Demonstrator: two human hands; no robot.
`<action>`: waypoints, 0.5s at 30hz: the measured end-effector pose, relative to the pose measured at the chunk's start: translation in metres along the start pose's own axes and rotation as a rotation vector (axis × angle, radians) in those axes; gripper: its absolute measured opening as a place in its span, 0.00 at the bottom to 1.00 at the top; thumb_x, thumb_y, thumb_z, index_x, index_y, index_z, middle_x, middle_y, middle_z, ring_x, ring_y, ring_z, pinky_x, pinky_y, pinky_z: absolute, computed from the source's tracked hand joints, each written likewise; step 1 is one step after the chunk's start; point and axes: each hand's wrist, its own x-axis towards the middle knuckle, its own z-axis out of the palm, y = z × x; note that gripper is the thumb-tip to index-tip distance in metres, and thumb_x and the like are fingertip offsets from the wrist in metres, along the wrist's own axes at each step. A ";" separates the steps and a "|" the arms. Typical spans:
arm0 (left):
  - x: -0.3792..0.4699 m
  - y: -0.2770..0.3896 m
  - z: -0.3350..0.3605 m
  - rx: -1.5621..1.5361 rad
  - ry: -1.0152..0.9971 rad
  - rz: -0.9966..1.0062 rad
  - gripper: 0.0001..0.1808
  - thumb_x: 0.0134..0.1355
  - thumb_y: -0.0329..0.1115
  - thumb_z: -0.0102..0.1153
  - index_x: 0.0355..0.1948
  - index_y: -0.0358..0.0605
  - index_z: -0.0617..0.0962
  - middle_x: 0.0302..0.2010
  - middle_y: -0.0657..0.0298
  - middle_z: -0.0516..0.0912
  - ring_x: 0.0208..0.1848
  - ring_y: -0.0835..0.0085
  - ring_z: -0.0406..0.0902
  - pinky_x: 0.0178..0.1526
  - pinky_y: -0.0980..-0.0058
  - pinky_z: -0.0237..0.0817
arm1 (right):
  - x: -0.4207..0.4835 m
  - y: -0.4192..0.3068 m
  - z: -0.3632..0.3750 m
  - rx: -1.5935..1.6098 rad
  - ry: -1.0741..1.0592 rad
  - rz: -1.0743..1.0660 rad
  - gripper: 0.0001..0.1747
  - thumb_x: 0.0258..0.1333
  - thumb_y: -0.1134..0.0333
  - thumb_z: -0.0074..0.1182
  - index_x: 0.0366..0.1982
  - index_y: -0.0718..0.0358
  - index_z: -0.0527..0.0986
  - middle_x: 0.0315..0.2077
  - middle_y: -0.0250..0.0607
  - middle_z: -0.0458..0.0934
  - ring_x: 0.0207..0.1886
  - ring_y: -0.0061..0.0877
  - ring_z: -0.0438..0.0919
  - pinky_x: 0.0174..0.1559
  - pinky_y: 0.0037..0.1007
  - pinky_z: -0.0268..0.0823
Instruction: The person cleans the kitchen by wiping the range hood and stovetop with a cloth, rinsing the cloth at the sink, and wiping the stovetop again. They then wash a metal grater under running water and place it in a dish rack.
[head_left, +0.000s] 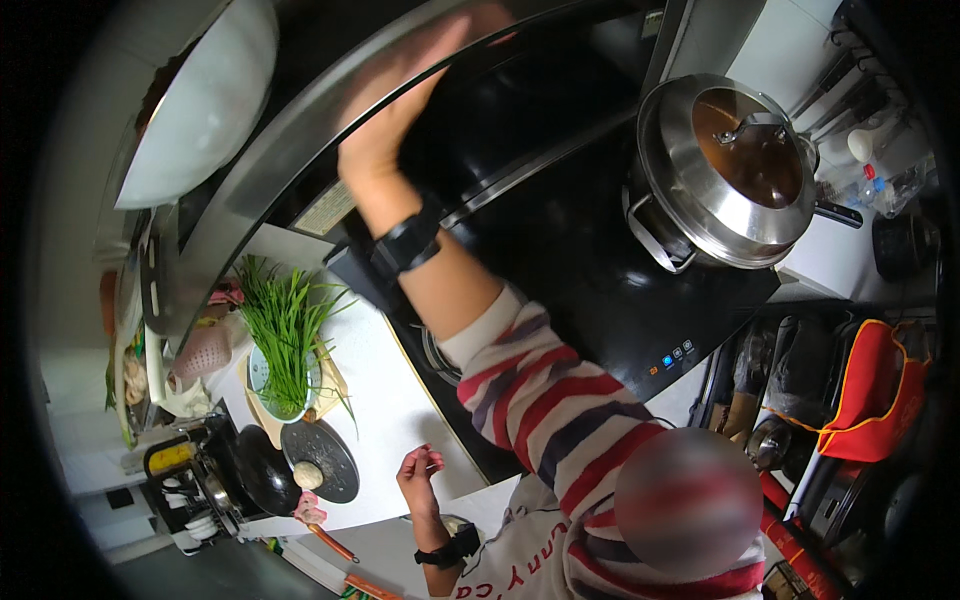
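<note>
My right hand (405, 97) is raised at the curved glass edge of the range hood (300, 142), flat and blurred, its fingers seen through the glass. It holds nothing visible; whether it touches the hood is unclear. My left hand (420, 469), loosely curled with nothing visible in it, hangs by the white countertop (390, 390). Black bands circle both wrists. On the black induction cooktop (555, 247), a steel pot with a glass-centred lid (675, 187) shows brown contents. A ball of dough (307, 475) sits on a dark round board (334, 457), beside green chives (281, 322) in a colander (262, 375).
A large white bowl (202, 112) stands at upper left. A black pan (262, 469) and a dish rack (202, 480) are at lower left. Utensils (832, 82) hang beyond the pot. Below them are bottles (874, 187) and a red cloth item (870, 390).
</note>
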 end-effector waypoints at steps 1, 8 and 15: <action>0.003 0.002 0.003 0.001 -0.005 0.000 0.11 0.62 0.34 0.50 0.37 0.35 0.77 0.25 0.62 0.80 0.25 0.79 0.75 0.33 0.80 0.68 | 0.016 0.020 -0.007 0.100 0.012 -0.061 0.34 0.63 0.68 0.31 0.65 0.63 0.33 0.66 0.51 0.34 0.69 0.39 0.35 0.67 0.37 0.29; 0.009 0.012 0.027 0.029 -0.019 -0.010 0.11 0.62 0.33 0.51 0.37 0.35 0.77 0.26 0.62 0.80 0.26 0.78 0.74 0.34 0.79 0.68 | 0.052 0.062 -0.022 0.379 0.247 0.847 0.29 0.63 0.62 0.30 0.65 0.51 0.45 0.60 0.50 0.56 0.59 0.41 0.62 0.58 0.39 0.57; 0.024 0.038 0.076 0.115 -0.131 0.040 0.11 0.63 0.33 0.50 0.38 0.35 0.77 0.26 0.62 0.80 0.26 0.78 0.75 0.33 0.79 0.68 | 0.105 -0.003 -0.052 0.240 0.104 0.150 0.20 0.61 0.71 0.37 0.56 0.61 0.57 0.39 0.40 0.68 0.41 0.28 0.70 0.39 0.28 0.65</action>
